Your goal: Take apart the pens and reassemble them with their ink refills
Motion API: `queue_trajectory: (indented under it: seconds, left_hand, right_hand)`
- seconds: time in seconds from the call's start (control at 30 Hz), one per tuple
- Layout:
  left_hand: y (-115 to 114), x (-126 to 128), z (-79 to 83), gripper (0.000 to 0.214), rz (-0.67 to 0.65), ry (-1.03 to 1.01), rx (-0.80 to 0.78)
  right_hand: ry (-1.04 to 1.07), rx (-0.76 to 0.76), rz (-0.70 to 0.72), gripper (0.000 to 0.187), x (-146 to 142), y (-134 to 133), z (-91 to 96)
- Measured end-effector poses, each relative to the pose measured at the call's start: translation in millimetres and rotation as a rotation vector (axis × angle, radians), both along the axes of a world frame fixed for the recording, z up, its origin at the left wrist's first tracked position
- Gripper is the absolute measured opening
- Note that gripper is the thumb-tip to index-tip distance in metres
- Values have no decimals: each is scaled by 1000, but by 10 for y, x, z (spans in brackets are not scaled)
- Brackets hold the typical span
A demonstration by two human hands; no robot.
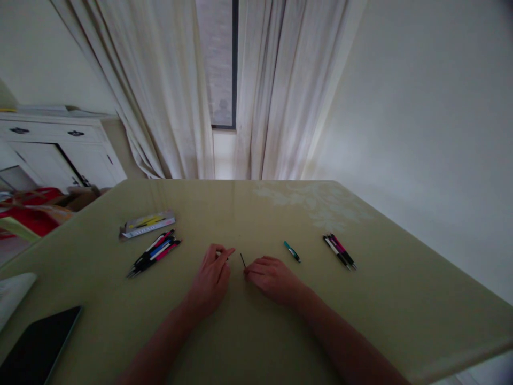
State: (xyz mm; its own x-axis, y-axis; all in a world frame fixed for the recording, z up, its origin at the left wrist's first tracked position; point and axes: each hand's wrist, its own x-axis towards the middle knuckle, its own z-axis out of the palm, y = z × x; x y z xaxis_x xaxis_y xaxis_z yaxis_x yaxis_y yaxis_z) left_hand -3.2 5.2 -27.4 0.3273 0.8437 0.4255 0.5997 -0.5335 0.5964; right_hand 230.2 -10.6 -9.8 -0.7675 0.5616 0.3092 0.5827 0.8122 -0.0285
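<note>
My right hand (272, 277) is closed, thumb and fingers pinching a thin dark pen refill (242, 260) that sticks up and slightly left from the fingertips. Just to its left, my left hand (212, 275) has curled fingers with the index finger reaching toward the refill. A small dark bit peeks out by those fingertips, mostly hidden, so its kind is unclear. Beyond the right hand lies a short teal and black pen piece (292, 252). Both hands rest low over the pale green table (256, 342).
Several pens (154, 253) lie bunched at left, below a printed pen box (148, 223). A few more pens (340, 251) lie at right. A dark tablet (40, 345) and a white object (14, 294) sit at the near left. Curtains (160, 91) and a wall stand behind.
</note>
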Motion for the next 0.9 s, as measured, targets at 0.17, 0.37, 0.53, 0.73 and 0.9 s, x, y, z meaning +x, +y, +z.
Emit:
queue_trajectory:
  seconds: [0.17, 0.37, 0.53, 0.73, 0.9]
  left_hand:
    - [-16, 65, 31, 38, -105, -36, 2]
    - [-102, 109, 171, 12, -237, -183, 21]
    - [-160, 121, 160, 12, -292, -188, 125]
    - [-120, 92, 89, 27, -190, -53, 122]
    - [-88, 68, 41, 27, -263, 178, 129]
  right_hand:
    - [243, -144, -78, 23, 120, 36, 90]
    - [727, -513, -245, 21, 164, 20, 277]
    - [714, -678, -184, 16, 17, -61, 282]
    - [831, -533, -313, 12, 217, 15, 343]
    - [841, -523, -532, 21, 562, 156, 369]
